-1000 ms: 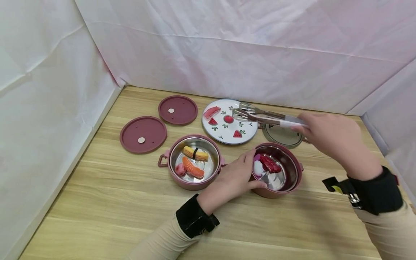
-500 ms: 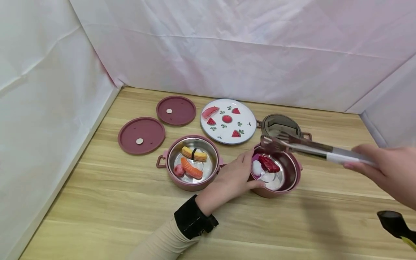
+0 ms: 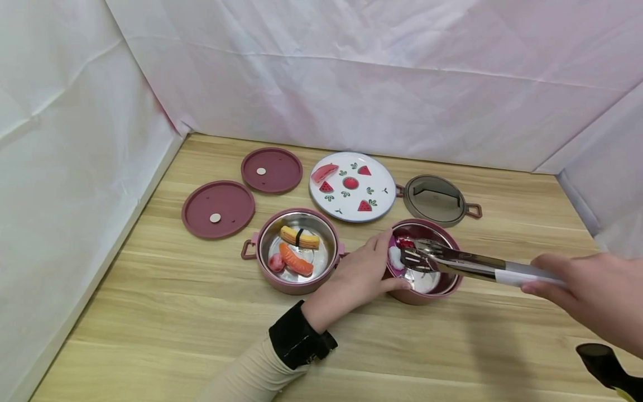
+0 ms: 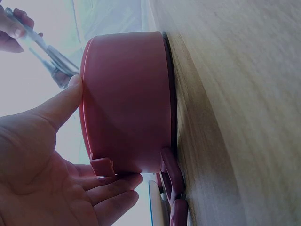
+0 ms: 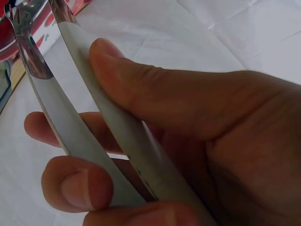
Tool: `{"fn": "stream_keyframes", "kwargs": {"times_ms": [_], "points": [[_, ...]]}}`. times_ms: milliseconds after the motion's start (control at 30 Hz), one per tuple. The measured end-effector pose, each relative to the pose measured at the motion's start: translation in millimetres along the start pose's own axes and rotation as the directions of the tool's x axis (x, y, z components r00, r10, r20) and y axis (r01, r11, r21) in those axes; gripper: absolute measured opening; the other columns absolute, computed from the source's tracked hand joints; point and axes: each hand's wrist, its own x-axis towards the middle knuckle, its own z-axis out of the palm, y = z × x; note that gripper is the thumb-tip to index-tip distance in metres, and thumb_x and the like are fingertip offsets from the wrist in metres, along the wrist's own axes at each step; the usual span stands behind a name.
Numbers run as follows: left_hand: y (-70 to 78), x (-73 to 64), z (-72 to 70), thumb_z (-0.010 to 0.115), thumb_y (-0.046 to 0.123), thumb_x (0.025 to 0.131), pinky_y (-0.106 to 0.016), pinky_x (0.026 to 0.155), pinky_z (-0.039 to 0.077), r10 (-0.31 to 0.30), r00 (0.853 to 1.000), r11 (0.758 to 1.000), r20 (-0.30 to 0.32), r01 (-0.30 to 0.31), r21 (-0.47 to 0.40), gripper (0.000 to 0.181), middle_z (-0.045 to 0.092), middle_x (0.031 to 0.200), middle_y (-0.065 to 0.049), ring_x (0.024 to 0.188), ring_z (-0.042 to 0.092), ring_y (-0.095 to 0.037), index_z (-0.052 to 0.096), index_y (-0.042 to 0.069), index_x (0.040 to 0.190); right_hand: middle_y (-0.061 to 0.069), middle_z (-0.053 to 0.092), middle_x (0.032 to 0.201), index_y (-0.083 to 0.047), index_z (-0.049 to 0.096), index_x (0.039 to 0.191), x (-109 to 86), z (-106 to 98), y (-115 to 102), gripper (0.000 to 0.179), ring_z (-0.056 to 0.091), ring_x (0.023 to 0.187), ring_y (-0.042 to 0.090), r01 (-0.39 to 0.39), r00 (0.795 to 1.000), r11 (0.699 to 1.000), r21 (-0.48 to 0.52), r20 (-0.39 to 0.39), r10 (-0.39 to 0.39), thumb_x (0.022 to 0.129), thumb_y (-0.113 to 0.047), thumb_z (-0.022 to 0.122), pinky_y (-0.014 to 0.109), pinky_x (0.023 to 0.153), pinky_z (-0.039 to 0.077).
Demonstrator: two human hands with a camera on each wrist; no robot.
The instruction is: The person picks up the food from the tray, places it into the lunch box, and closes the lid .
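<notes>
My right hand [image 3: 595, 293] holds metal tongs [image 3: 467, 263] by their white grips, thumb on one arm and fingers round the other in the right wrist view. The slotted tong heads reach into the right pink pot [image 3: 419, 298], over a red toy food piece [image 3: 405, 243] that they partly hide. Beside it lies a purple piece with a white puff [image 3: 396, 258]. My left hand [image 3: 354, 276] rests against this pot's left side; the left wrist view shows its thumb [image 4: 63, 101] at the rim and its other fingers, nearly straight, by the wall.
The left pot [image 3: 300, 287] holds a yellow piece with a black band, an orange one and a pink ball. Two maroon lids [image 3: 218, 201] lie behind it. At the back are a fruit-patterned plate [image 3: 346, 204] bearing a pink piece and a glass lid [image 3: 436, 201].
From above the plate, the tongs have swung right and forward, then down into the right pot with my right hand. My left hand has stayed at the pot.
</notes>
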Motion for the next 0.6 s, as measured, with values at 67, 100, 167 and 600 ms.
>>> {"fn": "stream_keyframes", "kwargs": {"times_ms": [67,100,167,600], "points": [[-0.1,-0.1,-0.3,0.069,0.059,0.085,-0.039,0.104,0.051,0.004,1.000,1.000,-0.002,-0.004,0.000,0.102,0.039,0.158,-0.008,0.136,0.052,-0.022,0.015,0.015,0.160,-0.013,0.032,0.053,-0.023,0.062,0.084,0.3,-0.3,-1.2,0.030,0.027,0.049,0.007,-0.006,1.000,1.000,-0.009,0.018,0.006,0.089,-0.052,0.065,0.027,0.048,0.021],[-0.1,-0.2,-0.5,0.069,0.059,0.085,-0.039,0.104,0.051,0.006,1.000,1.000,-0.003,-0.006,0.000,0.102,0.039,0.158,-0.008,0.136,0.052,-0.022,0.015,0.015,0.160,-0.013,0.032,0.053,-0.023,0.062,0.083,0.3,-0.4,-2.0,0.029,0.027,0.049,0.007,-0.011,0.999,1.000,-0.014,0.031,0.011,0.089,-0.051,0.065,0.028,0.047,0.021],[-0.1,-0.3,-0.9,0.069,0.058,0.086,-0.039,0.104,0.051,0.006,1.000,1.000,-0.001,-0.006,0.000,0.101,0.039,0.158,-0.007,0.136,0.052,-0.022,0.015,0.015,0.160,-0.012,0.033,0.053,-0.022,0.063,0.083,-0.2,0.1,-3.0,0.029,0.028,0.049,0.009,-0.014,0.999,1.000,-0.020,0.040,0.015,0.089,-0.051,0.066,0.028,0.047,0.022],[-0.3,-0.2,-0.3,0.068,0.061,0.084,-0.039,0.104,0.051,0.007,1.000,1.000,-0.005,-0.007,0.002,0.103,0.040,0.157,-0.007,0.136,0.052,-0.021,0.016,0.015,0.160,-0.013,0.032,0.052,-0.021,0.063,0.079,-7.8,3.8,-4.0,0.040,0.027,0.048,0.007,-0.014,1.000,1.000,-0.026,0.020,0.015,0.088,-0.059,0.058,0.026,0.048,0.021]]}}
